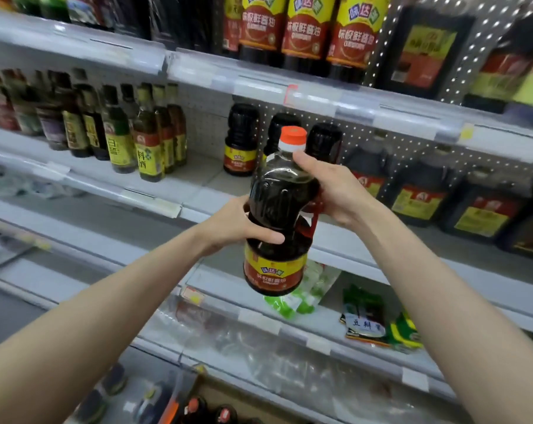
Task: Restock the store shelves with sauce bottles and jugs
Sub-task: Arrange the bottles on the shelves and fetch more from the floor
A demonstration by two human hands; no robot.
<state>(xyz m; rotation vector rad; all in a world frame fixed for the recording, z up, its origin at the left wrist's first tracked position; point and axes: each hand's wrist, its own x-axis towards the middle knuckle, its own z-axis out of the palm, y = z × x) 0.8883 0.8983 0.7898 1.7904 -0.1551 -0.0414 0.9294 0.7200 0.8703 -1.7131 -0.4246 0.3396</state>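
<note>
- Slim bottles (146,139), left of the held soy sauce bottle (277,209): packed tight, so a wide swing could topple them.
- Left hand (234,224): fingers wrapped round the bottle's waist, thumb across the front. Smooth plastic, could slip.
- Matching bottles (242,139) just behind it: a hard push in could knock them back.
- Soy sauce bottle: upright in the air before the middle shelf (142,195), not set down. Its base could catch the edge.
- Right hand (335,191): gripping the bottle's shoulder. Letting go early could tip it.
- Jugs (421,194), right of it: little risk.
</note>
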